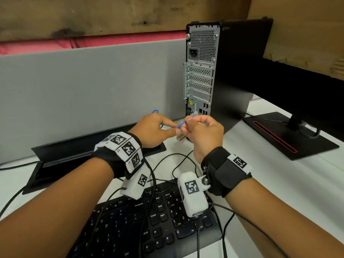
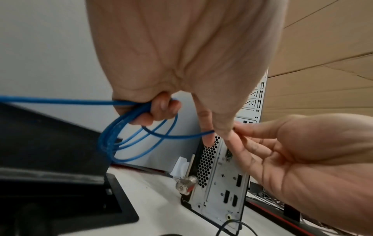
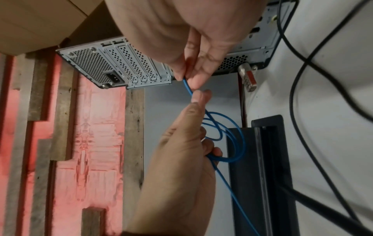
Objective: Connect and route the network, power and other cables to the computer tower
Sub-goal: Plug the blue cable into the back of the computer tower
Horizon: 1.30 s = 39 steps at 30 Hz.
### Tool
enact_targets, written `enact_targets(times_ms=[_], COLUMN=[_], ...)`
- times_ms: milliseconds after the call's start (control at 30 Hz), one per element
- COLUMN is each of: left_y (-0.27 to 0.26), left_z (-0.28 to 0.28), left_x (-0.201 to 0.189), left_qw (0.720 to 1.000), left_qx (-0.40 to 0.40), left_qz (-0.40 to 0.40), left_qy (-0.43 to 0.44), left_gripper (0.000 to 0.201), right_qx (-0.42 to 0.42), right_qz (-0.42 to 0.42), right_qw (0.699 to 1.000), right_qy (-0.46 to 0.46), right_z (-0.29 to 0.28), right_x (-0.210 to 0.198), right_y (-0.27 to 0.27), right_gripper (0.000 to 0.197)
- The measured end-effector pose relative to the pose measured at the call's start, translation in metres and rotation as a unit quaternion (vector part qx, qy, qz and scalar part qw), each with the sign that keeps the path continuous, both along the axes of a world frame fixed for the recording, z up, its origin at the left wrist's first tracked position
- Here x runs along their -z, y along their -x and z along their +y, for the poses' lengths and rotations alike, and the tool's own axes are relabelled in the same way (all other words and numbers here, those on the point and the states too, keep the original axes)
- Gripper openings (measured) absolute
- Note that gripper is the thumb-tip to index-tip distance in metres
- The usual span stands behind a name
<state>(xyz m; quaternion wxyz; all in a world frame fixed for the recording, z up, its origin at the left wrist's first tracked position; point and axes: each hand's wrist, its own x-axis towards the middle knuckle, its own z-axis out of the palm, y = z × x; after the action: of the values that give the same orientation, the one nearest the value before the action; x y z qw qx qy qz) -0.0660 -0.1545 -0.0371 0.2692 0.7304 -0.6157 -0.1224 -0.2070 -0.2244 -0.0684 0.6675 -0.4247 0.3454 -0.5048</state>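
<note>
The computer tower (image 1: 201, 71) stands at the back of the white desk with its metal rear panel and ports facing me. In front of its lower ports, both hands hold a thin blue network cable (image 1: 181, 124). My left hand (image 1: 174, 128) pinches the cable between thumb and forefinger, and its other fingers curl round several loose coils (image 2: 125, 138). My right hand (image 1: 188, 121) pinches the same strand (image 3: 186, 84) a short way along, close to the left fingertips. The cable's plug end is hidden by the right hand. The power socket (image 1: 193, 54) near the top of the tower holds no plug.
A black keyboard (image 1: 158, 220) lies under my wrists with black cables (image 1: 167, 159) looping over it. An open black cable box (image 1: 74, 155) is set in the desk at the left, below a grey partition (image 1: 93, 90). A combination lock (image 1: 181, 136) lies by the tower's base. A monitor stand (image 1: 290, 135) stands to the right.
</note>
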Motion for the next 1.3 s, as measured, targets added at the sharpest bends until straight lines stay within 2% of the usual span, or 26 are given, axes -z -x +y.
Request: enact_targets(times_ms=[100,300,533,800,1000,1300], left_y=[-0.002,0.001,0.004,0.007,0.013,0.031], left_z=[-0.005,-0.006,-0.019,-0.027,-0.027,-0.025], left_x=[0.012,0.015,0.000,-0.014,-0.003,0.003], left_qw=[0.998,0.997,0.999,0.997,0.997,0.993], left_qx=[-0.049,-0.043,-0.016,0.036,0.028,0.001], left_qz=[0.003,0.000,-0.037,-0.068,-0.061,-0.002], left_qy=[0.031,0.057,0.016,0.009,0.050,0.115], left_gripper=[0.018,0.017,0.031,0.011,0.020,0.018], right_qx=[0.003,0.032,0.087,0.067,0.084,0.114], right_qz=[-0.017,-0.014,0.002,-0.006,-0.007,0.042], right_qw=[1.000,0.999,0.996,0.997,0.996,0.993], right_qy=[-0.021,-0.015,0.004,-0.028,-0.033,0.007], right_z=[-0.002,-0.001,-0.004,-0.005,-0.005,-0.009], right_x=[-0.002,0.002,0.004,0.002,0.002,0.007], right_y=[-0.002,-0.007,-0.009,-0.007,-0.008,-0.010], right_gripper=[0.015,0.008,0.006,0.013,0.014,0.018])
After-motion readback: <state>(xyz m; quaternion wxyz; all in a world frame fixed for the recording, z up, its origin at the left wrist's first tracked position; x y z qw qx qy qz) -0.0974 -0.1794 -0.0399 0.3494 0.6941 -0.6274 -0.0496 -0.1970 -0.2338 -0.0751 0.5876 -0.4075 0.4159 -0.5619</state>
